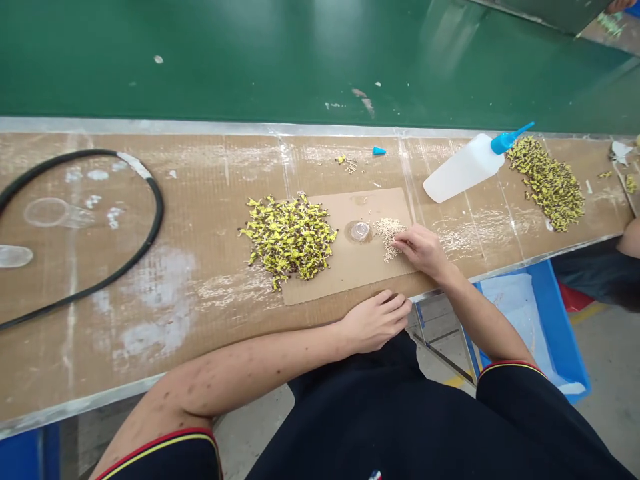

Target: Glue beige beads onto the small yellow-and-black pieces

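Observation:
My right hand (423, 248) reaches into a small pile of tiny cream-coloured pieces (389, 230), with thumb and forefinger pinched together at its edge. Whatever is between those fingertips is too small to make out. My left hand (376, 322) rests at the table's front edge with its fingers curled in, and the inside of the hand is hidden. Left of the cream pile, a small clear round dish (359, 231) sits on a flat cardboard sheet (350, 270). A heap of small yellow and dark-brown pieces (290, 239) partly covers the sheet's left end.
A white squeeze bottle (463, 170) with a blue nozzle lies at the right, near a second yellow heap (550, 187). A blue cap (379, 151) lies behind the sheet. A black hose (159, 220) loops at the left. Below right stands a blue bin (567, 333); another person's arm (631, 239) shows beyond.

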